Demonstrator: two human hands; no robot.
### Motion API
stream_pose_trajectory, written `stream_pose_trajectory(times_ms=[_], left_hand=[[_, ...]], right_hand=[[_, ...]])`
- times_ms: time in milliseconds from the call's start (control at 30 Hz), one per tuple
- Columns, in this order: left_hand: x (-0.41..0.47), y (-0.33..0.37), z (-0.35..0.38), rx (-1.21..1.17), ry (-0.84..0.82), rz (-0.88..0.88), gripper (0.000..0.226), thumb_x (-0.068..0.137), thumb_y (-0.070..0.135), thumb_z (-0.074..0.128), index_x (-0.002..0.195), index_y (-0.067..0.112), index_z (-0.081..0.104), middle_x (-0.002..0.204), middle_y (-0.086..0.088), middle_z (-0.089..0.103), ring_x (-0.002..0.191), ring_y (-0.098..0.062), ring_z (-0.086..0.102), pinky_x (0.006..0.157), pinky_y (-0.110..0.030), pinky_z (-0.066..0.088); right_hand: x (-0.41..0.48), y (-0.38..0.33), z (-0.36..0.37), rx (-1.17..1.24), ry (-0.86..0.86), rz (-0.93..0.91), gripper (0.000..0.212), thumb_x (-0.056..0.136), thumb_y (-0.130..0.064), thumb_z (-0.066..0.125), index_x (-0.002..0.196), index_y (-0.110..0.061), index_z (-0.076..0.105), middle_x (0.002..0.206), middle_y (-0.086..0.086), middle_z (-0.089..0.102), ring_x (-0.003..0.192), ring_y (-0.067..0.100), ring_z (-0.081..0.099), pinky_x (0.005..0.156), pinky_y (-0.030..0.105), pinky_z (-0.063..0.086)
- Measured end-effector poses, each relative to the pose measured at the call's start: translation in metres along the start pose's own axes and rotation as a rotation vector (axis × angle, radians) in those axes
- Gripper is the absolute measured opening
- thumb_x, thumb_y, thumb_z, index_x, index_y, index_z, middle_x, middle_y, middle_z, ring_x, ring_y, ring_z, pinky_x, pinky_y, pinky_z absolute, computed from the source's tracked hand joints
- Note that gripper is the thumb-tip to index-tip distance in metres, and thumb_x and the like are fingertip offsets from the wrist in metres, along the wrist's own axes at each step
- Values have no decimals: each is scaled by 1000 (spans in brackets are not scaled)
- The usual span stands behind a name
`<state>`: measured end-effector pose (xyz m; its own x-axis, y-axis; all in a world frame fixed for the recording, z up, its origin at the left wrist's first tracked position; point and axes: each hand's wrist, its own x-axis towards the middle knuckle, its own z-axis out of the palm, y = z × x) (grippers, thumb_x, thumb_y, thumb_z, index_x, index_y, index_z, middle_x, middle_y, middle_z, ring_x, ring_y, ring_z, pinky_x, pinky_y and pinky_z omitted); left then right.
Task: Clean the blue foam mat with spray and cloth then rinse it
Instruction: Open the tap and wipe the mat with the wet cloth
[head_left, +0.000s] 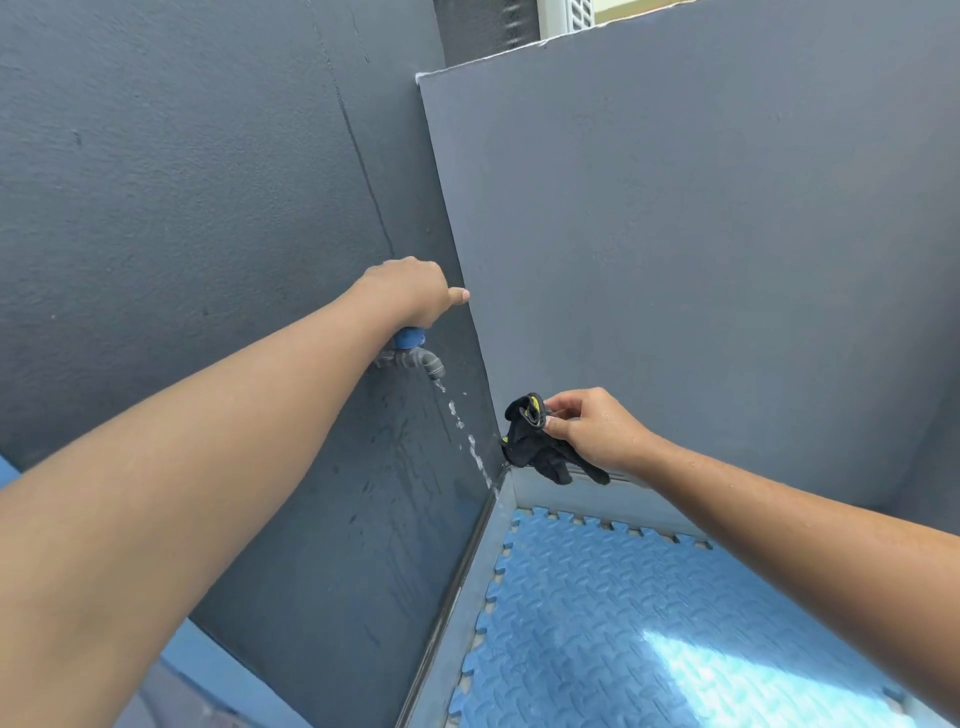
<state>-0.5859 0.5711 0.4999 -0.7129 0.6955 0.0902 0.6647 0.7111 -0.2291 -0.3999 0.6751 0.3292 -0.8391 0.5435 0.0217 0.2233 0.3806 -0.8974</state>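
**Q:** Where does the blue foam mat (649, 623) lie, and what bounds it?

**A:** It lies flat on the floor in the corner where the left wall (182, 208) meets the right wall (701, 260). Its toothed, interlocking edges run alongside both walls. A bare grey floor strip (483, 571) separates them from the wall bases. The space above the mat is open.

**Q:** How does it stand relative to the hands?

**A:** Both hands are above the mat and apart from it. The right hand (592, 426) is over the far corner, its thumb and curled fingers pinching a black cloth (535, 441) with a yellow detail, which hangs bunched. The left hand (410, 291) is closed over the blue handle (409, 338) of a grey tap (415, 356) on the left wall, with the thumb sticking out. A thin broken water stream (475, 452) falls from the spout toward the corner.

**Q:** And the mat's surface?

**A:** It has an embossed, repeating tread pattern in light blue, with a bright sunlit patch (727, 670) near the front.
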Motion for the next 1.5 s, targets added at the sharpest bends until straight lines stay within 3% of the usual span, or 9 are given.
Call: stream_pose_trajectory(times_ms=[67, 200, 333, 433, 600, 867, 1033, 1300, 1500], left_hand=[[-2, 8, 0, 103, 16, -62, 48, 108, 48, 39, 126, 10, 63, 132, -16, 60, 124, -36, 57, 95, -43, 44], [-18, 30, 25, 194, 382, -78, 38, 102, 36, 57, 130, 10, 54, 127, -13, 60, 118, -32, 57, 94, -43, 45], [-79, 65, 116, -476, 925, 350, 29, 97, 29, 56, 114, 7, 63, 109, -9, 64, 99, -29, 58, 81, -42, 46], [-130, 85, 268, -730, 470, 261, 38, 100, 35, 43, 115, 8, 65, 112, -8, 65, 103, -30, 62, 88, -44, 50], [-213, 75, 502, -595, -228, 97, 83, 93, 58, 21, 144, 2, 56, 151, -20, 53, 142, -37, 49, 121, -43, 30], [-243, 84, 574, -583, -57, 88, 61, 101, 39, 39, 153, 9, 46, 164, -14, 37, 154, -33, 30, 126, -47, 22], [-244, 86, 574, -607, -59, 54, 64, 101, 46, 37, 154, 11, 44, 166, -11, 35, 156, -30, 27, 127, -45, 20], [-242, 88, 575, -605, -56, 12, 63, 102, 47, 37, 156, 15, 42, 166, -6, 34, 157, -26, 25, 127, -48, 23], [-242, 87, 576, -612, -55, 2, 63, 101, 46, 38, 155, 14, 43, 166, -7, 36, 156, -26, 26, 126, -49, 24]], right_hand=[[-6, 9, -3, 0, 3, 22, 15, 99, -25, 62, 105, -23, 75, 96, -4, 76, 91, 14, 71, 80, 32, 55], [-20, 42, 0, -31, 39, 64, 14, 98, -27, 65, 104, -22, 76, 93, -5, 76, 90, 16, 70, 81, 32, 54], [-39, 112, 28, -101, 63, 165, 16, 98, -23, 62, 107, -19, 75, 96, 0, 74, 83, 19, 63, 69, 28, 45], [-63, 182, 57, -176, 112, 269, 19, 97, -15, 62, 110, -17, 75, 96, 5, 74, 86, 25, 64, 76, 32, 51], [-112, 280, 120, -409, 109, 190, 12, 87, -15, 59, 89, -18, 70, 96, 9, 71, 97, 35, 63, 82, 37, 44], [-153, 345, 182, -777, -516, -678, 41, 86, 5, 54, 123, -8, 66, 124, 14, 62, 107, 34, 55, 91, 39, 49], [-119, 372, 84, -894, -313, -371, 39, 91, -22, 44, 123, -14, 65, 127, 10, 60, 113, 29, 48, 97, 37, 46], [-92, 459, -46, -958, 376, 653, 35, 95, -13, 47, 129, -8, 56, 129, 27, 49, 118, 46, 43, 98, 41, 38], [-12, 400, 104, -749, 350, 389, 35, 95, -11, 53, 129, -11, 62, 134, 19, 49, 123, 38, 39, 105, 43, 38]])
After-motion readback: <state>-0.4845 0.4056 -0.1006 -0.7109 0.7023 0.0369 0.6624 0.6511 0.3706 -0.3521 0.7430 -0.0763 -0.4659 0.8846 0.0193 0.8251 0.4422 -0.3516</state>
